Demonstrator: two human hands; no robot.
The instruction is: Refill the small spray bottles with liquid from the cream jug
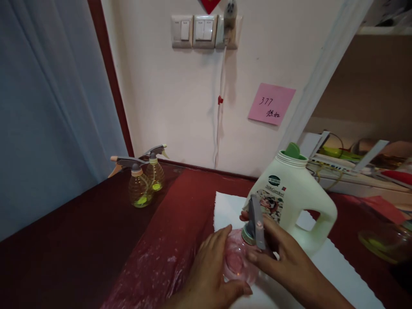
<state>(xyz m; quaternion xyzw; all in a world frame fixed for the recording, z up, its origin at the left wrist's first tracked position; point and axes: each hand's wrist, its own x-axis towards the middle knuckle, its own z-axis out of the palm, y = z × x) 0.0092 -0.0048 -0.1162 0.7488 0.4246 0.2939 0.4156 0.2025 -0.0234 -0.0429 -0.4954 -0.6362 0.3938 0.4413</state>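
Note:
A small pink clear spray bottle (pixel 236 262) stands on a white sheet (pixel 227 208) at the table's near side. My left hand (pixel 209 274) wraps round its body from the left. My right hand (pixel 278 253) grips its grey trigger spray head (pixel 256 223) at the neck. Just behind the bottle stands a white jug (pixel 292 197) with a handle, a printed label and a green cap resting on its mouth.
Two amber spray bottles (pixel 144 180) stand at the table's far left corner by a blue curtain. The dark red table (pixel 80 240) runs to the wall. Clutter of boxes and cables (pixel 350 165) lies at right, with a glass object (pixel 386 240) at the right edge.

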